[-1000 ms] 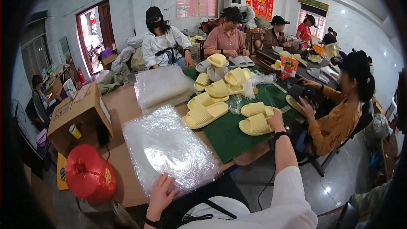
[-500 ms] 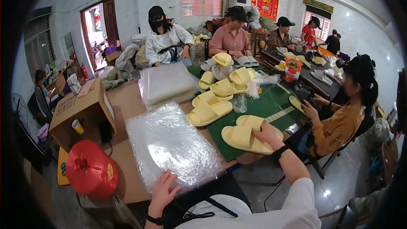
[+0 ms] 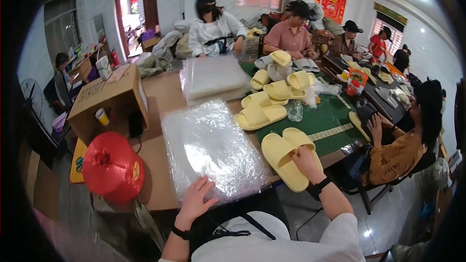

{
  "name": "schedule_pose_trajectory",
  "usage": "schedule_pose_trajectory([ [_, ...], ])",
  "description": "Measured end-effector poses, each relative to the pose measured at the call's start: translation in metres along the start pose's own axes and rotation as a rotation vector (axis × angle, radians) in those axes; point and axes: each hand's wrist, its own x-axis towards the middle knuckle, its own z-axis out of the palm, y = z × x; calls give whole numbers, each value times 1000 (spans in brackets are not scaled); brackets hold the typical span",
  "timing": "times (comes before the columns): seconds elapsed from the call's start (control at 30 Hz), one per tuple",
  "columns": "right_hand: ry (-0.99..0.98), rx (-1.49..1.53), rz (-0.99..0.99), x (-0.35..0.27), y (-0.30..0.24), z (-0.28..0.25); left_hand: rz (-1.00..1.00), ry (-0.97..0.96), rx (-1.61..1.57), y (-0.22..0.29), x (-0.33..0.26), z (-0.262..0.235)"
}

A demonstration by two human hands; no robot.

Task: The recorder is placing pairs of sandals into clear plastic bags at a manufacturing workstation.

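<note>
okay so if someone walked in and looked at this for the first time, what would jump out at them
Probably the pair of pale yellow slippers at the near table edge, with the right hand resting on them, and more yellow slippers piled farther back on the green mat. The left hand rests on a shiny stack of clear plastic bags, and a bright red bag sits at the left.

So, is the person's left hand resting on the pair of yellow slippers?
No, the left hand lies on the stack of clear plastic bags, while the right hand touches the pair of yellow slippers.
</note>
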Motion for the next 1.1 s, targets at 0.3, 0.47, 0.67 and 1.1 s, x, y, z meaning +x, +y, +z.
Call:
schedule_pose_trajectory([
  [0.3, 317, 570, 77, -56, -16, -18, 116, 25, 65, 11, 17, -16],
  [0.47, 261, 716, 67, -93, -34, -42, -54, 41, 68, 12, 30, -3],
  [0.67, 267, 811, 64, -106, -55, -43, 69, -49, 197, 37, 28, 5],
  [1.1, 199, 807, -74, -111, -130, -50, -392, -183, -735, 18, 35, -5],
])
